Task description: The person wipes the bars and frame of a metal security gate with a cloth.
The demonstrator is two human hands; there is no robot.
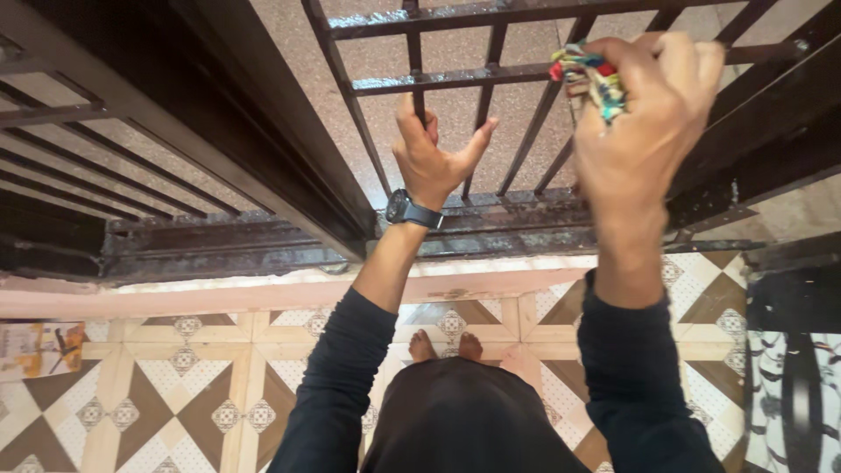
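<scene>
I look down along a dark metal barred gate (455, 83). My left hand (431, 156) wraps its fingers around one vertical bar near the gate's middle; a dark watch (410, 211) sits on that wrist. My right hand (644, 114) is higher and closer to the camera, fist closed on a bunched multicoloured cloth (591, 77) pressed against a crossbar. Both arms wear dark long sleeves. My bare feet (445, 347) stand on the patterned tile floor just inside the threshold.
A second dark barred panel (131, 149) stands at the left. A worn metal track (263, 241) and a pink stone sill (219, 293) run below the gate. A paper sheet (39, 349) lies at far left; a patterned mat (793, 394) at right.
</scene>
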